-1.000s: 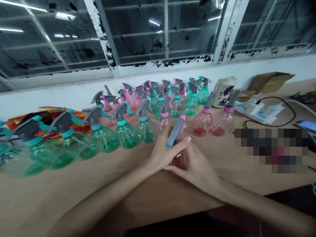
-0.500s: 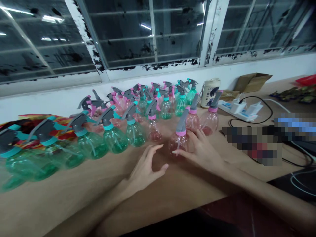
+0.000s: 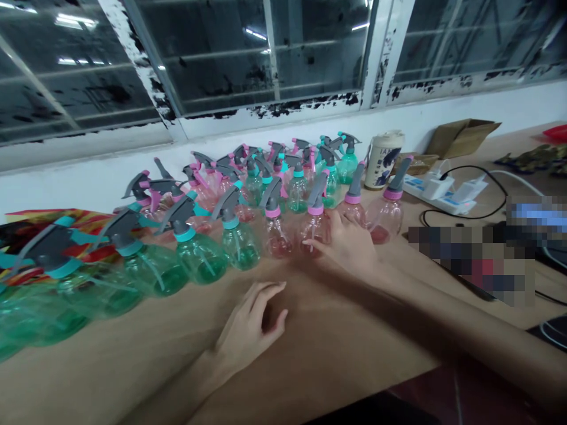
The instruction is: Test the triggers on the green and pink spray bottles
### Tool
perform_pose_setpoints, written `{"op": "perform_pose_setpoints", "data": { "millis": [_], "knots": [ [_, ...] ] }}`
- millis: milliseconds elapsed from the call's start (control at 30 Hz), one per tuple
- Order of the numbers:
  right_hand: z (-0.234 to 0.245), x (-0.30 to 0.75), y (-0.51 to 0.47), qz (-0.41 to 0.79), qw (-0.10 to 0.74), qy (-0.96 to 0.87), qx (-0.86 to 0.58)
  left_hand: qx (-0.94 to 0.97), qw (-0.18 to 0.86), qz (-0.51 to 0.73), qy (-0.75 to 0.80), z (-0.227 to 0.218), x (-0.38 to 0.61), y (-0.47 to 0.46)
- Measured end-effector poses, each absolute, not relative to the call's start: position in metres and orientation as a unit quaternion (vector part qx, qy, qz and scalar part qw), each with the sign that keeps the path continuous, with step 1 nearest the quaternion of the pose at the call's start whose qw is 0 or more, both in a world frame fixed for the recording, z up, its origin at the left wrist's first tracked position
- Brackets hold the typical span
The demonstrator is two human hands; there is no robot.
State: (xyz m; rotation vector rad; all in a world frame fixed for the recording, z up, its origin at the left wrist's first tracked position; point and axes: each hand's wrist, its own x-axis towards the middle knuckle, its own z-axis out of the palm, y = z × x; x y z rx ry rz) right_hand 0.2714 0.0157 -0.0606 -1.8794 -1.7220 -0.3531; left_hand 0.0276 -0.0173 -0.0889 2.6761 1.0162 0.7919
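My right hand [image 3: 352,243] is wrapped around the lower body of a pink spray bottle [image 3: 316,221] with a grey trigger head, which stands upright on the brown table [image 3: 310,330]. Just left of it stands another pink spray bottle [image 3: 278,235]. Two more, a nearer pink spray bottle [image 3: 384,215] and one partly behind my right hand [image 3: 353,203], are on the right. My left hand [image 3: 254,316] hovers over the table with fingers curved and apart, holding nothing. Green spray bottles [image 3: 240,245] continue the front row leftward.
More pink and green spray bottles [image 3: 297,189] crowd behind the front row. A printed cup [image 3: 381,162], a cardboard box [image 3: 460,139] and a white power strip [image 3: 443,195] with plugs and cables lie to the right. A white wall and windows rise behind.
My right hand has moved the pink spray bottle away from me, into line beside the other pink one. My left hand has drawn back toward me, and the view has shifted slightly.
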Motion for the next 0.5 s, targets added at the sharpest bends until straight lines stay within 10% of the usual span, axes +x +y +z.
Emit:
{"op": "perform_pose_setpoints", "data": {
  "millis": [500],
  "knots": [
    [-0.053, 0.263, 0.023, -0.095, 0.229, -0.629, -0.737, 0.895, 0.058, 0.266, 0.354, -0.093, 0.023, -0.012]
  ]
}}
